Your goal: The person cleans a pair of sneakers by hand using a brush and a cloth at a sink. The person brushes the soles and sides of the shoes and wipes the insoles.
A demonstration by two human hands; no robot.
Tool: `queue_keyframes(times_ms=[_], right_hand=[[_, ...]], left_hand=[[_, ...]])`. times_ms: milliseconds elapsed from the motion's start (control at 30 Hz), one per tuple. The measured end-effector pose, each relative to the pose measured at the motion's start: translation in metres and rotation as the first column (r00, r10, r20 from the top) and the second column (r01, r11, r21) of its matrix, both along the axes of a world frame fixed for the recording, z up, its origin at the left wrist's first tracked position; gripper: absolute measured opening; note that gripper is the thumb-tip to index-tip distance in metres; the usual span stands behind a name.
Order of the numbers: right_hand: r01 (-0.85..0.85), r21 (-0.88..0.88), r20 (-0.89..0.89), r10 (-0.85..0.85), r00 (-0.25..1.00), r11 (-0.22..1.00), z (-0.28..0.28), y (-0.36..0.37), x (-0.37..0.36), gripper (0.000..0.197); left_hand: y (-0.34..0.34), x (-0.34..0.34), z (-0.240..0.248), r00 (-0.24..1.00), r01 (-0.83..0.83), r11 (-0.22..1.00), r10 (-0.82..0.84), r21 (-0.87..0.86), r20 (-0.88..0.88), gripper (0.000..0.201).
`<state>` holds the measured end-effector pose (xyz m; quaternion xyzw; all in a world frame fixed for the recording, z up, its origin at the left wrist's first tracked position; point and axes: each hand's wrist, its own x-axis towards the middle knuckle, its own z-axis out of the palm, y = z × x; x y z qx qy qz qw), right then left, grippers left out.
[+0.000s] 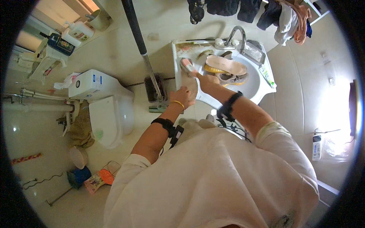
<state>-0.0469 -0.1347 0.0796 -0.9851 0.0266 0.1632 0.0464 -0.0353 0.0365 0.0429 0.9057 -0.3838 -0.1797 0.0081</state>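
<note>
My right hand is closed round a scrubbing brush with a pinkish-orange back. The brush lies against the upper end of a flat greyish-beige piece that looks like a shoe insole, at the left rim of the white sink. Fingers curled, my left hand grips the lower end of that piece. Inside the basin, to the right of my right hand, a pale pink insole rests on top of a grey shoe with a yellow sole.
A chrome faucet arches over the basin's back, beside a soap tray and a green-white tube. Left of the sink stand a mop and a white toilet. Dark socks hang above.
</note>
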Motion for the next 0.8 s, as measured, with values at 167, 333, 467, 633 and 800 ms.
queue_keyframes(times_ms=[167,333,467,633,800], right_hand=[[-0.127,0.066,-0.075,0.131,0.989,0.99,0.011,-0.012,-0.099,0.051],[-0.006,-0.095,0.197,0.024,0.98,0.995,-0.021,-0.022,-0.003,0.037],[-0.058,-0.013,0.002,0.058,0.998,0.998,-0.001,-0.019,-0.025,0.041],[-0.053,-0.038,-0.167,0.046,0.985,0.998,0.021,-0.003,-0.079,0.044],[0.013,0.003,0.097,-0.013,0.995,1.0,-0.023,-0.023,0.015,0.043]], left_hand=[[0.004,0.001,0.005,0.999,-0.001,0.998,-0.002,-0.063,-0.052,0.057],[-0.003,0.0,-0.009,1.0,0.016,1.0,-0.016,0.007,0.0,0.06],[-0.003,-0.002,0.003,1.0,0.023,0.998,-0.022,0.052,-0.022,0.062],[-0.001,-0.001,0.007,0.995,-0.041,0.999,0.042,0.014,-0.093,0.061],[-0.004,-0.001,-0.001,0.998,-0.026,0.999,0.028,0.034,-0.055,0.062]])
